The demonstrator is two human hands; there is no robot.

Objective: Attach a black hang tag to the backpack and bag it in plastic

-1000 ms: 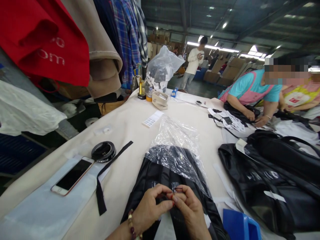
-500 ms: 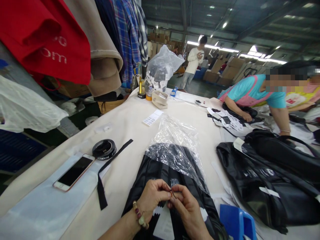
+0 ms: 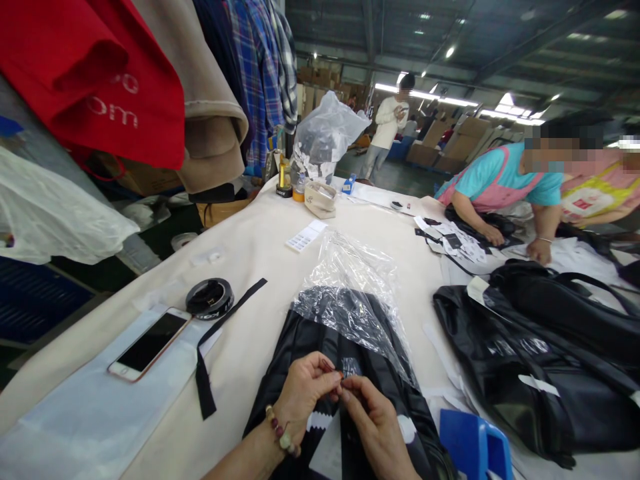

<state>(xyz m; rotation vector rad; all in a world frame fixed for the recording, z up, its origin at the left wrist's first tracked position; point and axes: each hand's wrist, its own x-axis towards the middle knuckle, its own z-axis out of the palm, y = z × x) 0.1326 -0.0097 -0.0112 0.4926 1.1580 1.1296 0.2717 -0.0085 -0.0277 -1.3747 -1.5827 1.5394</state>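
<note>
My left hand (image 3: pixel 304 393) and my right hand (image 3: pixel 373 421) meet fingertip to fingertip at the bottom centre, over a black garment (image 3: pixel 310 347). Both pinch a small thin dark thing, perhaps a string or tag loop, too small to name. A bead bracelet (image 3: pixel 279 433) is on my left wrist. The far end of the garment sits inside a clear plastic bag (image 3: pixel 355 280). A white card with a zigzag edge (image 3: pixel 327 443) lies under my hands.
A phone (image 3: pixel 149 343), a roll of black tape (image 3: pixel 210 298) and a black ribbon strip (image 3: pixel 220 340) lie left on the cream table (image 3: pixel 250 253). Black bagged garments (image 3: pixel 540 347) pile up right. A blue plastic thing (image 3: pixel 475 447) is near right. Two people work at far right; clothes hang at upper left.
My hands stay pinched together over the garment, shifting slightly toward me. The person in the turquoise top moved an arm back onto the table.
</note>
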